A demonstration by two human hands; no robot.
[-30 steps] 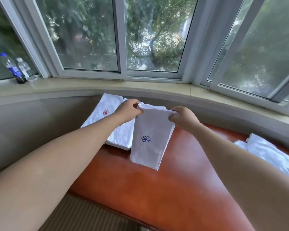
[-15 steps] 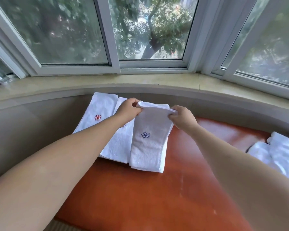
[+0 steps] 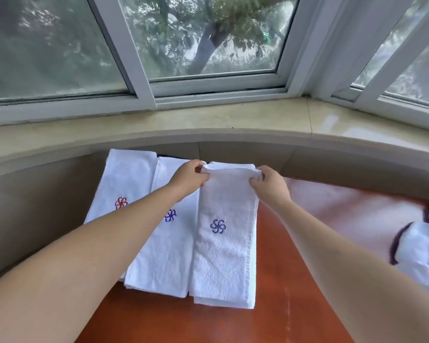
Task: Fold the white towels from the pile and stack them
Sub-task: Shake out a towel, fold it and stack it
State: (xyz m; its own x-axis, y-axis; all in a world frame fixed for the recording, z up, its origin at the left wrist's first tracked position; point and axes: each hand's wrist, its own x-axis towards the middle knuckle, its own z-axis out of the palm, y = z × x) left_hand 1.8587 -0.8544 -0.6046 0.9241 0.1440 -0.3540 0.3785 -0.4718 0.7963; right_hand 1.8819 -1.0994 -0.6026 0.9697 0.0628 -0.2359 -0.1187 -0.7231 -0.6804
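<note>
I had the folded towel [image 3: 223,233] lying flat on the worktop [image 3: 270,280], its long side running away from me and its blue flower mark facing up. My left hand [image 3: 187,178] pinched its far left corner and my right hand [image 3: 270,185] pinched the far right corner, fingers [image 3: 254,181] curled over the edge. It lay just right of the blue-marked towel [image 3: 164,248], touching or slightly overlapping it, and beyond that lay the red-marked towel [image 3: 124,184], partly hidden under my left forearm. All three were long, narrow rectangles of white terry with a nubbly pile. The unfolded pile [image 3: 421,248] sat well apart at the right edge, crumpled and cut off by the frame; I could not tell how many towels it held. The worktop was smooth, reddish-brown and glossy, with pale glare across its far right part. Behind it a beige wall curved up to a polished stone sill [image 3: 233,125], and above that stood white-framed windows [image 3: 144,78] with a tree trunk and leaves outside.
</note>
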